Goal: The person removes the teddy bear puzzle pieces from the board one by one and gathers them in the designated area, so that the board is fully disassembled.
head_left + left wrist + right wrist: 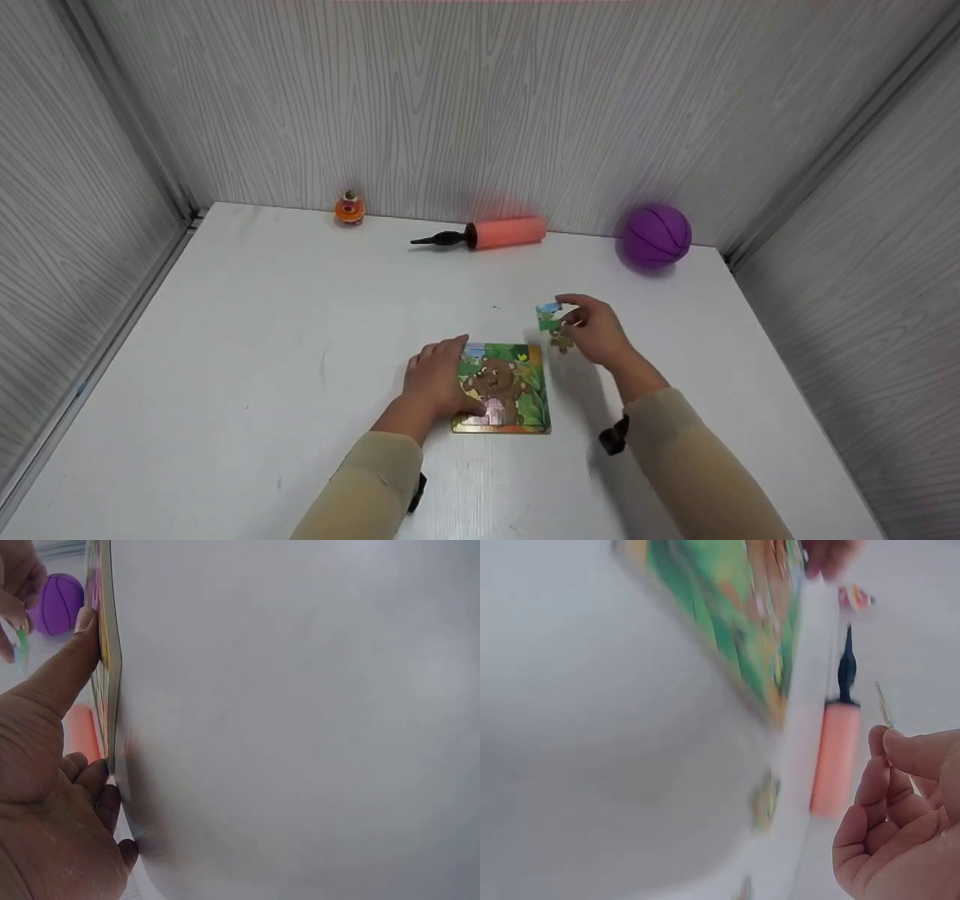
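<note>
A square jigsaw puzzle (pixel 501 379) with a brown bear picture lies flat on the white table, in front of the person. The left hand (pixel 437 379) rests along its left side. In the left wrist view its thumb (pixel 71 656) lies straight on the puzzle's face, and the fingertips touch the puzzle's corner and the table. The right hand (pixel 596 330) pinches a blue and green puzzle piece (pixel 548 315) above the table, beyond the puzzle's upper right corner. That piece shows edge-on in the right wrist view, between thumb and forefinger. Close by is a brown and green loose piece (pixel 561 341).
Along the back wall stand a small orange toy (pixel 349 209), a coral hand pump (pixel 510 232) with a black nozzle, and a purple ball (pixel 657 235). Two blurred loose pieces, one greenish (pixel 765 800), lie on the table in the right wrist view. Grey walls enclose the table.
</note>
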{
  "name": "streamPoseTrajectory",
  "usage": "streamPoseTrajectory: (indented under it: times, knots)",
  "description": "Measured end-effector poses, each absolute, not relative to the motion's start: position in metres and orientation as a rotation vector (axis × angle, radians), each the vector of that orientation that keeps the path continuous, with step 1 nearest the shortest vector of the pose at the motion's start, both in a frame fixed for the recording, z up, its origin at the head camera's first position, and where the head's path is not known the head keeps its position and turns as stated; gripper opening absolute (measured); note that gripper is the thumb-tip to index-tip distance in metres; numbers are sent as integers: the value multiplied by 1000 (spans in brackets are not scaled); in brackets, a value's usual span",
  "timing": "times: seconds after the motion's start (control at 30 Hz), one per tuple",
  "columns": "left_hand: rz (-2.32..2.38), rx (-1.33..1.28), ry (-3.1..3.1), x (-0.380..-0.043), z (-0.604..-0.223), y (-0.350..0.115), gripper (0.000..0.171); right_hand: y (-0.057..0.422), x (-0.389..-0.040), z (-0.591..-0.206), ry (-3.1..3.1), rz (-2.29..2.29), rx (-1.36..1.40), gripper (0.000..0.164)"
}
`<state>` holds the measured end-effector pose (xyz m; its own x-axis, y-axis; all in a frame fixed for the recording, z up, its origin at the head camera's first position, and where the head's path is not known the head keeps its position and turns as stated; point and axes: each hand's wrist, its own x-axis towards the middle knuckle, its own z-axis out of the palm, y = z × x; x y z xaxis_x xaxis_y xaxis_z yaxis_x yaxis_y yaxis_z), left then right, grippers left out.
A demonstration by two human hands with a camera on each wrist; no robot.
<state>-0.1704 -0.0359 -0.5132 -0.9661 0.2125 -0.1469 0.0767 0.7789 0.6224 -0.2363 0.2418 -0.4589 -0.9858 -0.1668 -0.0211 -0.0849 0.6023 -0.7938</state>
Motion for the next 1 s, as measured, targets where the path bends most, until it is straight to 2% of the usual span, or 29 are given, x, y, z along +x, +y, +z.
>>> streamPoseTrajectory:
  times: [0.43, 0.73, 1.0]
  knots:
    - [925, 253, 2755, -166, -510, -39, 112, 339, -244, -428, 2832, -1255, -16, 53]
    - [913, 257, 2760, -168, -510, -36, 111, 389, -243, -453, 2767, -1297, 286, 58]
    - [925, 252, 2762, -167, -509, -34, 111, 400, -240, -473, 2736, -1203, 383, 62]
